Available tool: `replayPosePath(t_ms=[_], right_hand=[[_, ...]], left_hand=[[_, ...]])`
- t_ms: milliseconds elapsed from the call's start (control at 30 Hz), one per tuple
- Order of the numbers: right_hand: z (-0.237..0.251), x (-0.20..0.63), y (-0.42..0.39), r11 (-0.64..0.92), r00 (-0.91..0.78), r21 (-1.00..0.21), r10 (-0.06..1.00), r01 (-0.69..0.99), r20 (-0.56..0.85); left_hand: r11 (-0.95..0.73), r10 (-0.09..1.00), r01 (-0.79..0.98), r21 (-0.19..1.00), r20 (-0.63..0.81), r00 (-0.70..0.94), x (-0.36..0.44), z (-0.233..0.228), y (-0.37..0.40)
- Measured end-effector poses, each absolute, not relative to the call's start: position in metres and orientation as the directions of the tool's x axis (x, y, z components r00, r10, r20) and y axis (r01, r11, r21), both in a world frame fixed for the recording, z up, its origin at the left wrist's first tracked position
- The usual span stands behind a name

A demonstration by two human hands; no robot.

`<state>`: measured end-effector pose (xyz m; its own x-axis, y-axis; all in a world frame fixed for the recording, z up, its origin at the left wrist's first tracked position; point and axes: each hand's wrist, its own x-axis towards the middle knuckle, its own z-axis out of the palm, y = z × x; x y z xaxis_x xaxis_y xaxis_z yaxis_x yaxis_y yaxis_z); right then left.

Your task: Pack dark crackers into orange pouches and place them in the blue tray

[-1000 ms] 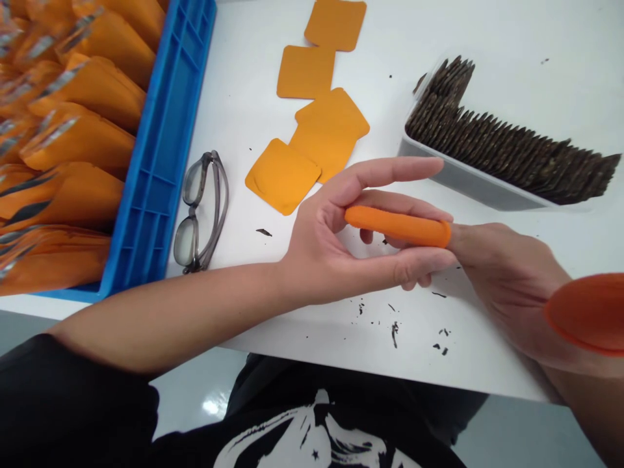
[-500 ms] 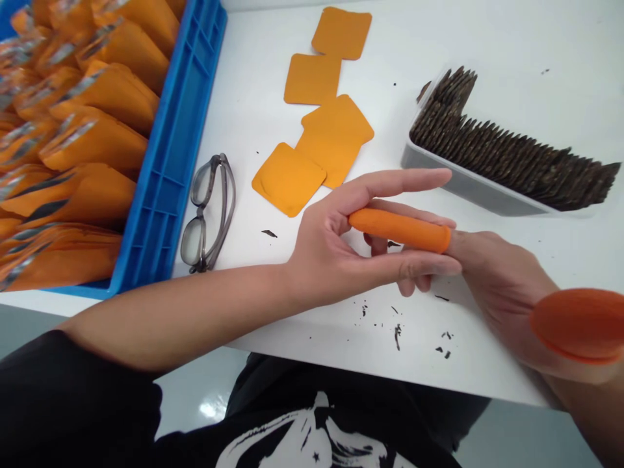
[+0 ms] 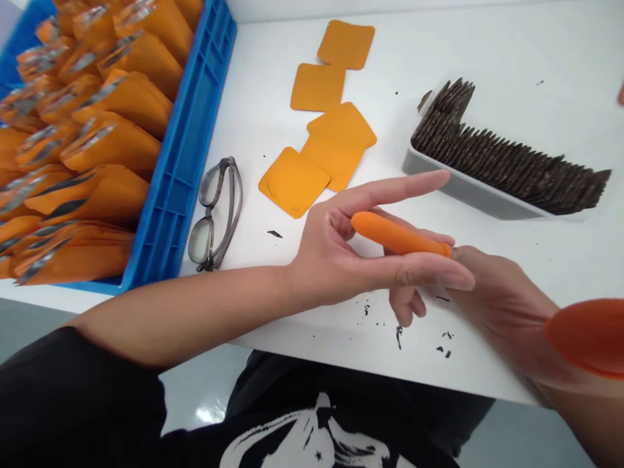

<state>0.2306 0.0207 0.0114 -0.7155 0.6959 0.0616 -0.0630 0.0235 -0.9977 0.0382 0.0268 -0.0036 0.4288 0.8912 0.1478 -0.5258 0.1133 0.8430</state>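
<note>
At six o'clock, nearest the camera, a black shirt with a white print [image 3: 312, 435] fills the bottom edge. At four o'clock an orange finger cot on the right thumb [image 3: 587, 335] looms large and blurred against the lens. Just beyond, the right hand [image 3: 497, 299] reaches in from four o'clock, its forefinger stretched out and sheathed in an orange finger cot [image 3: 397, 237] that points toward nine o'clock. The left hand [image 3: 341, 253] comes in from eight o'clock and closes loosely round that sheathed finger — thumb lying along its near side, middle finger behind it, while the left forefinger stands straight out toward two o'clock, free of anything. Whether the left fingers pinch the cot or only rest on it I cannot tell. Both hands hover over the near edge of the white table [image 3: 487, 52], where dark crumbs [image 3: 400, 331] are scattered at five o'clock.

At nine o'clock grey glasses [image 3: 214, 214] lie folded open, just beside a blue crate [image 3: 180, 169] packed with orange pouches [image 3: 97, 143]. Toward twelve o'clock lie flat orange square pouches [image 3: 322, 140], some overlapping — and at two o'clock a clear tray [image 3: 468, 188] holds a row of dark brown wafers [image 3: 507, 162] standing on edge
</note>
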Motion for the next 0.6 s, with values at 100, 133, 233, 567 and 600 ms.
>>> replayPosePath(t_ms=[100,133,233,567,600], right_hand=[[0.012,0.231,0.020,-0.033,-0.732,-0.997,0.681,-0.075,0.032],[0.010,0.231,0.020,-0.022,-0.727,-0.997,0.685,-0.081,0.044],[0.002,0.232,0.021,0.134,-0.705,-0.981,0.682,-0.140,0.194],[-0.003,0.237,0.021,0.600,-0.710,-0.780,0.627,0.179,0.320],[-0.003,0.238,0.021,0.565,-0.716,-0.806,0.636,0.179,0.287]], left_hand=[[0.057,0.895,-0.509,0.859,0.182,0.407,0.039,-0.004,0.025],[0.051,0.894,-0.513,0.857,0.190,0.406,0.039,-0.004,0.025],[0.031,0.887,-0.492,0.870,0.203,0.415,0.040,-0.007,0.024],[-0.252,0.851,-0.268,0.930,0.344,0.397,0.040,-0.014,0.027],[-0.250,0.840,-0.284,0.926,0.353,0.411,0.040,-0.015,0.029]])
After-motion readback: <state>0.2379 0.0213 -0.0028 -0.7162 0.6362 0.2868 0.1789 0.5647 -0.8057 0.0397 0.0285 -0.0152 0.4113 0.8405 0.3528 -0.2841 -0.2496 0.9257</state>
